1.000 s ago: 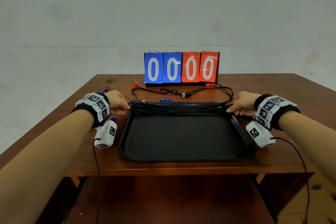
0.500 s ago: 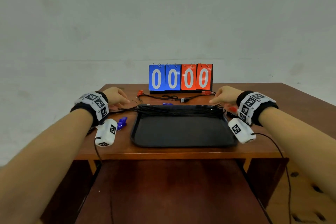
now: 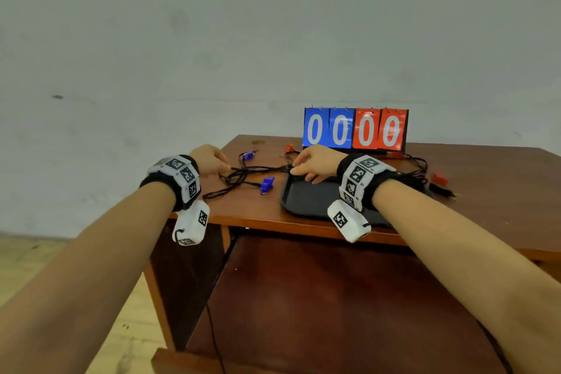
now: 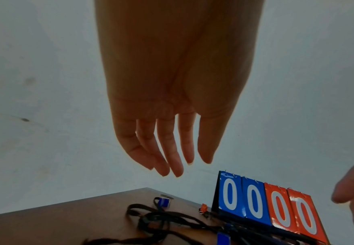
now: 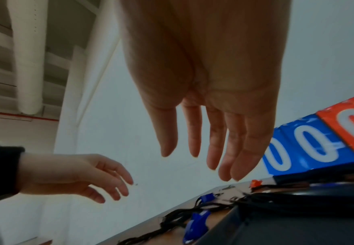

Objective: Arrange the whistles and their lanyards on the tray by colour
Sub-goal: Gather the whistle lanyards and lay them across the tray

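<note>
Blue whistles [image 3: 267, 184] left of black tray [image 3: 306, 203], red whistle [image 3: 439, 179] right, black lanyards [image 3: 243, 174] tangled

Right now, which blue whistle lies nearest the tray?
The blue whistle lying just off the tray's left edge; the other blue whistle sits farther back, toward the table's far left corner.

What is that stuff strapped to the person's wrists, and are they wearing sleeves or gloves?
No sleeves or gloves: forearms and both hands are bare. The left hand and right hand each have a black wristband carrying white blocks printed with black square code markers. A white box with the same markers hangs under each wrist, and a thin black cable runs down from the left one.
</note>
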Motion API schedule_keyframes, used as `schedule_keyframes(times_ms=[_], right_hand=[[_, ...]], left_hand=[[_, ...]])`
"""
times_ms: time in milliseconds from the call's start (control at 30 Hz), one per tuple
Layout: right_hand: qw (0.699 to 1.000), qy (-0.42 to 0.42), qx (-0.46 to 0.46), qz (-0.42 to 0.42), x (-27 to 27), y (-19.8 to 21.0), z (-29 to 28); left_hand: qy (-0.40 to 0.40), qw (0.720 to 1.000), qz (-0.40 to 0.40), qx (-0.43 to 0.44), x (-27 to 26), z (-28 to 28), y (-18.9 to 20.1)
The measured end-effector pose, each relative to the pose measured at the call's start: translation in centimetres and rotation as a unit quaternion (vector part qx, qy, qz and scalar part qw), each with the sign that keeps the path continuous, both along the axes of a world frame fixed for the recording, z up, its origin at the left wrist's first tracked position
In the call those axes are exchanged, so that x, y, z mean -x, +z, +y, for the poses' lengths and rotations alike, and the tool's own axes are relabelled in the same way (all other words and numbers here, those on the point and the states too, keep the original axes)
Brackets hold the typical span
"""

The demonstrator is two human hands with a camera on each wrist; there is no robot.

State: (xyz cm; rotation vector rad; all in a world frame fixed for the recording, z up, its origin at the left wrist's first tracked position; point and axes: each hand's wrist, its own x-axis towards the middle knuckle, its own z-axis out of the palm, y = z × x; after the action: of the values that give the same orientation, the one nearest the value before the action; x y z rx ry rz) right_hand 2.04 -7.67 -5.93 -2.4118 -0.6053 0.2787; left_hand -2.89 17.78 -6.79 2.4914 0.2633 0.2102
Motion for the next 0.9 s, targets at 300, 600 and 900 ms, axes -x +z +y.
schedule_keyframes(times_ms=[300, 600, 900], right_hand=[[0.995, 0.086, 0.034, -0.044, -2.0, -2.1, 8.2], [0.994, 0.103, 0.030, -0.006, -7.9, -4.2, 10.5], [0.985, 0.142, 0.031, 0.090, -10.7, -3.0, 12.0]], left_hand=[[-0.017, 0.998, 0.024, -0.061, -1.3, 3.7, -2.6], [-0.071, 0.988, 0.093, -0.098, -9.0, 3.9, -4.6], [-0.028, 0.977, 0.172, -0.122, -12.6, 3.5, -5.0]])
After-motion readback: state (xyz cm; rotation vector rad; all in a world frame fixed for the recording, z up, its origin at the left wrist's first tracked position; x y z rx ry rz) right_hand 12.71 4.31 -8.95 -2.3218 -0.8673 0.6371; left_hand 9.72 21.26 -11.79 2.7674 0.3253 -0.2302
